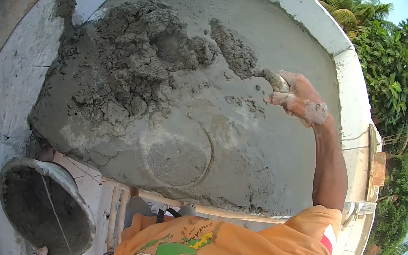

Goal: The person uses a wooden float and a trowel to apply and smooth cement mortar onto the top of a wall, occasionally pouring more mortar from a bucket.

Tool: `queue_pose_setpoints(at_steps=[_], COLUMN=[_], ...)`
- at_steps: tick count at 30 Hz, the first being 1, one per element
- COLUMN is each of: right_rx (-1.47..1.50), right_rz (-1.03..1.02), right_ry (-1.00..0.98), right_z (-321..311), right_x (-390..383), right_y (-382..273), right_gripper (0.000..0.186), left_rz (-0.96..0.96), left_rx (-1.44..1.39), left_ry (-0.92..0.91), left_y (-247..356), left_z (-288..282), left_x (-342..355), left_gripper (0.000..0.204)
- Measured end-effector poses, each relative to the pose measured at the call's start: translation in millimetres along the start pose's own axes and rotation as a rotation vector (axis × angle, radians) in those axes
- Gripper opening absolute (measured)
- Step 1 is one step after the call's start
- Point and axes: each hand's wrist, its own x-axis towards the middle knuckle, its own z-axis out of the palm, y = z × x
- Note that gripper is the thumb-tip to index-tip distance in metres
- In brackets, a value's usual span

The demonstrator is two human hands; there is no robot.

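Observation:
My right hand (296, 97), smeared with grey mortar, is closed round the handle of a trowel (268, 75). Wet mortar covers its blade, which points to the far left over the grey mortar surface (305, 47). Beside the blade lies a rough, lumpy heap of mortar (136, 50). At the lower left, the fingers of my left hand (44, 252) show at the rim of a round, mortar-crusted pan (45, 209); the rest of that hand is mostly out of frame. The pan is tilted, with dark residue inside and a pale line across it.
White-grey low walls (355, 88) border the mortar on the right, far side and left (18, 67). A round ring mark (176, 161) is pressed into the near mortar. Poles (115, 215) stand below its near edge. Trees (404, 75) rise beyond the right wall.

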Motion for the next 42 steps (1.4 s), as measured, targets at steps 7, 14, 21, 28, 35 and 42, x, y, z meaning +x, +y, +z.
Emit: queue_pose_setpoints(at_steps=[7,14,21,28,35,42], right_rx=[-0.883,-0.885,-0.569,-0.654,-0.248,0.121], right_rz=[0.028,0.109,0.078,-0.143,-0.172,-0.223], right_ry=[0.597,0.836,0.336,-0.059,-0.26,-0.252], right_z=[39.4,32.0,53.7,81.8,142.8,137.0], right_x=[-82.0,-96.3,-66.1,15.7,124.7,92.4], right_y=[66.9,69.1,45.4,-23.3,-98.3,-123.9], right_gripper=[0.023,0.025,0.037,0.042,0.033,0.032], left_rz=[0.013,0.037,-0.083,-0.045,-0.092,-0.087], left_rx=[0.013,-0.038,-0.32,-0.28,-0.299,-0.275], left_ry=[-0.058,-0.058,-0.148,-0.139,-0.136,-0.169], left_y=[-2.5,-0.6,3.6,15.2,32.0,25.3], left_z=[15.3,0.5,19.5,29.5,43.3,30.3], left_x=[-2.5,-8.2,-18.6,-33.2,-45.1,-33.4], left_gripper=[0.044,0.038,0.046,0.048,0.046,0.046])
